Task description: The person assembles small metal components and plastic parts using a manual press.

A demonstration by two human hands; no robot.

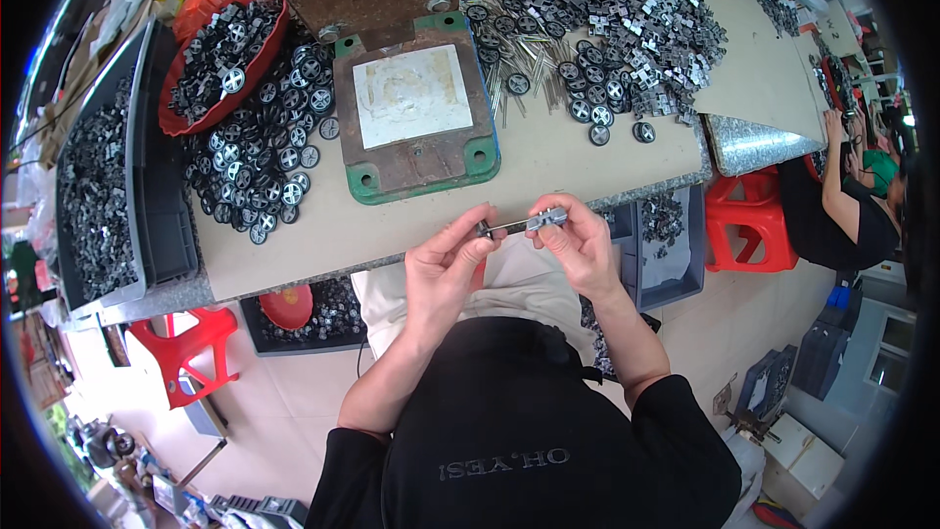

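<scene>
Above my lap, close to the table's near edge, my left hand [443, 266] pinches a small black toy wheel [483, 228]. My right hand [580, 253] grips a small grey plastic block [548, 218] between thumb and fingers. A thin metal axle [511, 226] spans the gap between the wheel and the block; how far it sits in either cannot be told. Beyond my hands stands a press with a green-and-brown base [421, 162] and a pale plate [411, 96] on top.
Loose wheels [259, 162] are heaped left of the press, beside a red basin [176, 124] and a grey bin [171, 245]. Metal rods [529, 64] and many grey blocks [627, 15] lie at back right. Red stools [749, 225] flank the table; another person [837, 206] works at far right.
</scene>
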